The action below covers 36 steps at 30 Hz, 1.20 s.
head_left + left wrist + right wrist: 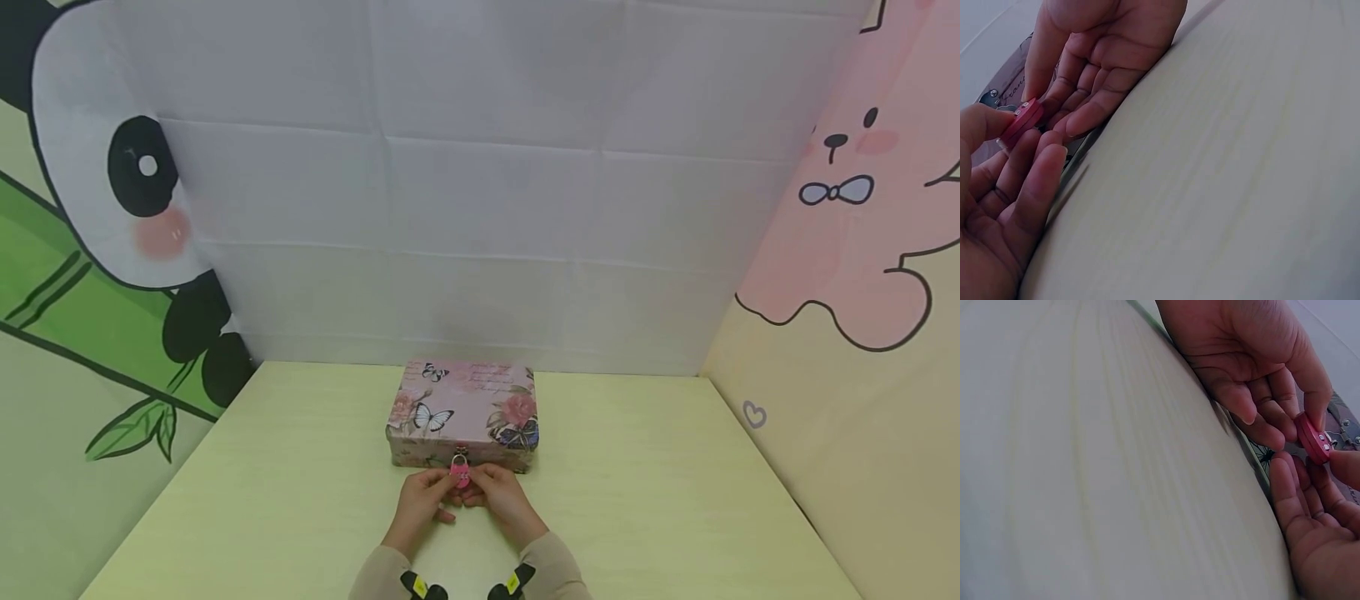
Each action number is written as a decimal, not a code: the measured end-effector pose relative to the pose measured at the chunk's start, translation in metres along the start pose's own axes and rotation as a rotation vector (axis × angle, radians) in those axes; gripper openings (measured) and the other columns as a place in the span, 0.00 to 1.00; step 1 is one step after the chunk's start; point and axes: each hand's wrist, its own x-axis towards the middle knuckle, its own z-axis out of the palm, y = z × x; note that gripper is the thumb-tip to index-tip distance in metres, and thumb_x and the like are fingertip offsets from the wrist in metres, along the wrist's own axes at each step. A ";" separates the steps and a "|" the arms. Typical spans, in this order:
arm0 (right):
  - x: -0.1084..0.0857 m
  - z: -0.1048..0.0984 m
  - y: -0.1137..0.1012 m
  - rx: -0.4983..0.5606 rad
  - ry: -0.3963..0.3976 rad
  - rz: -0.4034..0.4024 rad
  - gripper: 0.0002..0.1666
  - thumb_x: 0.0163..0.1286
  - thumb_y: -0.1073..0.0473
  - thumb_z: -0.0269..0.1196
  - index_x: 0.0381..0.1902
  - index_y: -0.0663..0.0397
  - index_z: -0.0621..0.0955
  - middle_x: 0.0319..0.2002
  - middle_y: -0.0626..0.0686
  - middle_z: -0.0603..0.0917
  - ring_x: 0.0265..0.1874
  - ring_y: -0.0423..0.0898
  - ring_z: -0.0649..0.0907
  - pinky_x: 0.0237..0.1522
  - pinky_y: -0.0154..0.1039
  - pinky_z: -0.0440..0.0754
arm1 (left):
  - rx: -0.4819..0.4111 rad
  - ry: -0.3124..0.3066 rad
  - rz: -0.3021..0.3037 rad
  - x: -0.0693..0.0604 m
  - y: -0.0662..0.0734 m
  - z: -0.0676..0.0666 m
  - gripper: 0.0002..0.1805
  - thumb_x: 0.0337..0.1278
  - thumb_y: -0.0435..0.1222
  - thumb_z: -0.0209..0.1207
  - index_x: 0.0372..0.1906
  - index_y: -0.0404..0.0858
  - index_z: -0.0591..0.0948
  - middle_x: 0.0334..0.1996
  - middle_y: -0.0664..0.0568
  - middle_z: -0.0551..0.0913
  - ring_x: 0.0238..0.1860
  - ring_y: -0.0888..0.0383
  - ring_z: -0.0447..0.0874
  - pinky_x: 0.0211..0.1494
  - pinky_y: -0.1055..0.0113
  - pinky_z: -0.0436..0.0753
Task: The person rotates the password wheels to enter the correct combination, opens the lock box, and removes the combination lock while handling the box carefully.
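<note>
A small pink padlock (460,475) hangs by its silver shackle at the metal clasp (461,451) on the front of a pink decorated box (468,396). My left hand (418,507) pinches the padlock from the left between thumb and fingers. From the right, my right hand (507,502) pinches it too. Both wrist views show the red-pink lock body (1021,122) between the two thumbs and fingers, with small pale marks on its face. In the right wrist view, the padlock (1314,439) is near the box's metal fitting (1347,430). Whether the shackle is locked, I cannot tell.
The box, printed with butterflies and roses, stands with its lid down on a pale yellow table (660,483). Behind the table hangs a white creased cloth (480,200). Side walls carry a painted panda (112,167) and a pink bear (847,242).
</note>
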 end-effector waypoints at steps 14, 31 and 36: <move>0.000 0.003 -0.004 0.003 0.031 0.060 0.15 0.78 0.66 0.51 0.42 0.78 0.78 0.29 0.49 0.80 0.26 0.40 0.80 0.31 0.30 0.84 | -0.023 0.029 -0.045 -0.001 0.003 0.001 0.14 0.67 0.34 0.56 0.38 0.23 0.82 0.23 0.50 0.83 0.23 0.58 0.83 0.20 0.64 0.86; -0.002 0.003 -0.006 0.013 0.026 0.059 0.14 0.77 0.67 0.51 0.43 0.78 0.77 0.29 0.49 0.81 0.27 0.40 0.80 0.31 0.30 0.84 | -0.043 -0.020 -0.027 0.001 -0.001 -0.004 0.16 0.63 0.29 0.60 0.47 0.16 0.77 0.27 0.46 0.86 0.24 0.58 0.84 0.21 0.64 0.86; -0.002 0.003 -0.006 0.018 0.027 0.057 0.14 0.77 0.67 0.51 0.42 0.77 0.77 0.28 0.49 0.80 0.26 0.40 0.80 0.31 0.29 0.84 | -0.032 -0.032 -0.013 0.000 0.000 -0.004 0.17 0.63 0.30 0.60 0.47 0.17 0.79 0.25 0.48 0.85 0.23 0.60 0.83 0.21 0.66 0.86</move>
